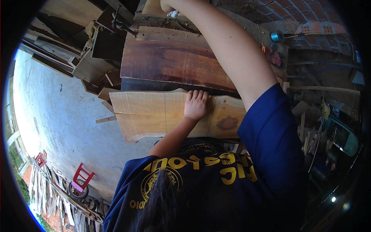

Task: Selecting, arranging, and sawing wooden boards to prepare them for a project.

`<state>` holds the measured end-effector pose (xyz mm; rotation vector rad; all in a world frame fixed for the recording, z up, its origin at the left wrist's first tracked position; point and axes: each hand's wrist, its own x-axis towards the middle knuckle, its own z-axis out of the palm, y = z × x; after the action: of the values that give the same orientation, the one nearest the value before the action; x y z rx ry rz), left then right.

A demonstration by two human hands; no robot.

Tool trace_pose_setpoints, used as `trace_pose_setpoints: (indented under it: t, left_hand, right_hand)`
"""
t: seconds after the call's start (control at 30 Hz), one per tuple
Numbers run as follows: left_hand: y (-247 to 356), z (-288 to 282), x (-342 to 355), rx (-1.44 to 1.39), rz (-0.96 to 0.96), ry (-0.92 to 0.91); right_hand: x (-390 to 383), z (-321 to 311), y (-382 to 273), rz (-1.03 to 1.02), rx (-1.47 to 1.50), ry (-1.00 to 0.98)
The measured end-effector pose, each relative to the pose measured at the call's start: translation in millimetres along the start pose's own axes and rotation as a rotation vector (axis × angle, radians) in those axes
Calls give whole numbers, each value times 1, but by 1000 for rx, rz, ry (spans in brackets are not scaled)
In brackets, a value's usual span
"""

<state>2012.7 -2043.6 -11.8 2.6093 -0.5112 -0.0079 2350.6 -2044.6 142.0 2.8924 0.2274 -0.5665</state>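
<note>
A pale, live-edge wooden board [143, 112] lies crosswise in front of me, with a dark knot at its right part and thin lines drawn across it. My left hand [196, 105] rests on it, fingers bent over its far edge; the thumb is hidden. Beyond a dark gap lies a reddish-brown wooden board [166, 58]. My right arm stretches over both boards to the far side. Only part of my right hand [167, 4] shows at the top edge, its fingers out of sight, beside a small white crumpled thing [172, 14] and a light piece of wood [153, 7].
A metal clamp-like tool [120, 25] stands at the far left near stacked wood offcuts [92, 67]. A spool of turquoise line [276, 36] sits at the far right, before a brick wall [301, 11]. A red-framed cart [82, 178] stands on the concrete floor [73, 116] at left.
</note>
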Motion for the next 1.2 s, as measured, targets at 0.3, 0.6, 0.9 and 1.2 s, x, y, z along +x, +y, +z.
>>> trace_pose_setpoints:
  t: [0.3,0.6,0.9,1.2]
  left_hand:
    - [0,0,0,-1,1,15]
    - [0,0,1,9,7,67]
    - [0,0,1,-16,4,65]
    - [1,-2,1,-11,1,35]
  right_hand:
    - [17,0,-11,9,54,-61]
    - [6,-12,11,22,138,19]
    - [-21,-21,47,59,-12,96]
    - [-16,-16,-7,-15,-92,54]
